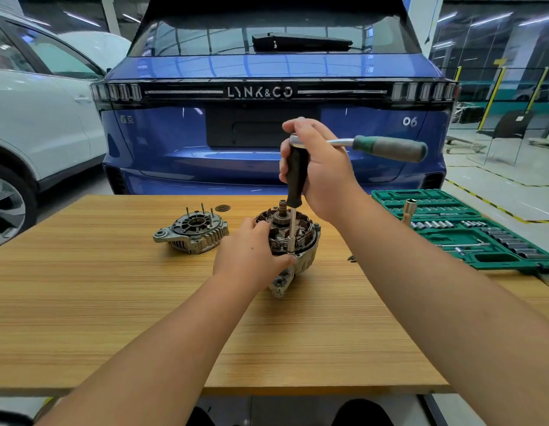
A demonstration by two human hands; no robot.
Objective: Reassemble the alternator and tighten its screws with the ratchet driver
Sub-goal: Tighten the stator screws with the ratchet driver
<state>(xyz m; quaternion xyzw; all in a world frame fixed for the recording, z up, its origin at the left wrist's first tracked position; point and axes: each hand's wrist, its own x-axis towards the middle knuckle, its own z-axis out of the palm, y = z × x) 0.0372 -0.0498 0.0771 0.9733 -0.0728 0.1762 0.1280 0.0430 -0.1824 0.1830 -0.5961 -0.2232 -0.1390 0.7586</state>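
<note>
Head view: right hand curls round the upright black driver, its shaft dropping to the alternator just below those fingers; left hand grips the alternator's near side on the table; loose cover lies left of them

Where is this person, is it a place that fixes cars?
Probably a car repair workshop: a blue car and a white car stand indoors, a green socket set lies open, and an alternator sits half-assembled on the table.

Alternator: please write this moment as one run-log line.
step: tightening screw | right hand: grips ratchet driver, upright on alternator | left hand: holds alternator | end cover: apart, on table
</note>
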